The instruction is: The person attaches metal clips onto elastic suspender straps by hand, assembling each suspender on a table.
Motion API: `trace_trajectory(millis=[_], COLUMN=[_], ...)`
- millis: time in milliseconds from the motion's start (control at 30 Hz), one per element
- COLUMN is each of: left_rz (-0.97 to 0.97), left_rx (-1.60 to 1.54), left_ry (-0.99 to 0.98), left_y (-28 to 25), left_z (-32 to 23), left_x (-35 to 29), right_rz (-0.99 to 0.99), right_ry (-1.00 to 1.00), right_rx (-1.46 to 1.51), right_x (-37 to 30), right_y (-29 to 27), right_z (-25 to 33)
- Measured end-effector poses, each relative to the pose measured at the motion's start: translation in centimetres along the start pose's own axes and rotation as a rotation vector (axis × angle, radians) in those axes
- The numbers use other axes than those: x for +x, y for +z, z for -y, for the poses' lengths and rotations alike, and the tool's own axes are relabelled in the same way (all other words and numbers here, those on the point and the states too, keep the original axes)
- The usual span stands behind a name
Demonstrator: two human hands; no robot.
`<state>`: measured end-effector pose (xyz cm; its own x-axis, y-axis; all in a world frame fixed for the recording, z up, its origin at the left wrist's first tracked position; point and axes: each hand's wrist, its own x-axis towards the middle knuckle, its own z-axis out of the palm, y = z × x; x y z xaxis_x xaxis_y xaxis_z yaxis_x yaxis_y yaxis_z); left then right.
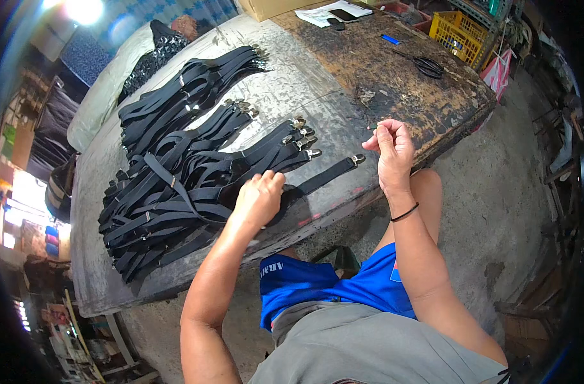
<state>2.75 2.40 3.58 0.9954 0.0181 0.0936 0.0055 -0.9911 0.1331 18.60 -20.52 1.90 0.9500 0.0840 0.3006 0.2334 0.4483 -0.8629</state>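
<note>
Worn tabletop, part grey and part brown, stands over a concrete floor. All places below are referenced to the strap pile, a heap of black straps with metal clips on the grey section.

Single strap: runs out to the right of the strap pile, ending in a metal clip.

My left grip: positioned at the right-hand edge of the strap pile, fingers bent downward. Fingertips are hidden; I cannot tell whether it is closed on a strap.

My right grip: raised to the right of the strap pile, near the metal clip. Thumb and fingers are pinched on a small dark piece, too small to identify.

Surrounding items: a strap bundle lies just beyond the strap pile. Well apart, beyond it and to the right, are black-handled scissors, a phone on papers and a yellow crate.
</note>
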Motion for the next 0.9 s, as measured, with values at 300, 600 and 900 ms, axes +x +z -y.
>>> trace_trajectory(millis=[300, 600, 900], left_rz=[-0.189, -0.381, -0.457], left_rx=[0.019, -0.072, -0.229], left_ry=[0.032, -0.025, -0.03], left_y=[2.9, 3.1, 3.3], left_z=[-3.2, -3.8, -2.9], left_x=[-3.5, -3.2, -3.5], right_rz=[0.14, 0.256, 0.602], right_ry=[-0.008, 0.099, -0.23], right_rx=[-0.078, -0.174, -0.569], right_x=[-1.4, -5.1, -7.9], right_y=[1.7, 4.6, 5.0], right_z=[-0.4, -1.8, -3.2])
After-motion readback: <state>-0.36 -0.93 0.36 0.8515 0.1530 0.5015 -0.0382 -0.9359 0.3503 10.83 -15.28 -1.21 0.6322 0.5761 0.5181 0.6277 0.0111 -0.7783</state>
